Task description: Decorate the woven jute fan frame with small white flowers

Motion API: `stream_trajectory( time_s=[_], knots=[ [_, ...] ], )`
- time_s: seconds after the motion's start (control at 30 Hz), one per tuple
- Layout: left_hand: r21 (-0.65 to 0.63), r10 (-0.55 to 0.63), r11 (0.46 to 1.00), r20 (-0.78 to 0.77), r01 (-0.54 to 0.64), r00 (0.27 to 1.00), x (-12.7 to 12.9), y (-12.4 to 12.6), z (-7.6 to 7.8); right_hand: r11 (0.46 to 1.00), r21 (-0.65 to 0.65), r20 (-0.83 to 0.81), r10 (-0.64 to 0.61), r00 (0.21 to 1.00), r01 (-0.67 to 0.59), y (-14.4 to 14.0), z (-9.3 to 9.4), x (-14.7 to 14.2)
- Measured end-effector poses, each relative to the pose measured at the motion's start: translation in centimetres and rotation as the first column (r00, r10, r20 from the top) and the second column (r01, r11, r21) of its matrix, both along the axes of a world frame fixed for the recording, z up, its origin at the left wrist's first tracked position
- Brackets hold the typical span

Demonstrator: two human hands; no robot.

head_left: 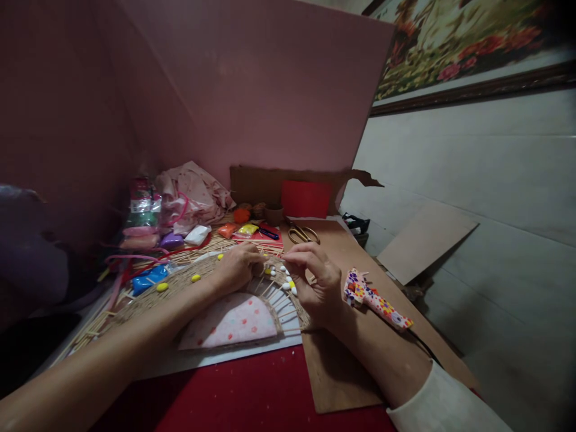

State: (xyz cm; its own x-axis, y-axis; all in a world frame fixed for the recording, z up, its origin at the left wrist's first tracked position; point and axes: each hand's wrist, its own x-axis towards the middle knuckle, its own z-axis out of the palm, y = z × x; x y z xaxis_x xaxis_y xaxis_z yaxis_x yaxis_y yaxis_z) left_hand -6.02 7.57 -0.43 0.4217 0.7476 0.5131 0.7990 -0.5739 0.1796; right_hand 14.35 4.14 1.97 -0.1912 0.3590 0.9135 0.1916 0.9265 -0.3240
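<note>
Both bare forearms reach forward and converge, the left hand curled knuckles-up and the right hand bent at the wrist, their fingertips apparently pinched close together, though dim light blurs this.

No writing, label, brand or number can be read anywhere in this view; the packets at the back left carry print, but it is too dark and blurred to make out; the glue gun bears only coloured dots, and the painting shows flowers, no words.
</note>
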Motion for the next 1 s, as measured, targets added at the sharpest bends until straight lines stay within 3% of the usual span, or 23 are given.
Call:
stream_trajectory(
  time_s=[0.33,1.0],
  knots=[
    [0.026,-0.028,0.999,-0.239,0.036,0.971,0.3,-1.1,1.1,1.000,-0.007,0.012,0.004,1.000,-0.004,-0.1,0.0,0.0],
    [0.069,-0.040,0.995,-0.354,0.069,0.934,0.0,-1.3,1.9,0.995,-0.095,-0.077,-0.007,0.997,0.000,0.3,-0.1,-0.2]
  ],
)
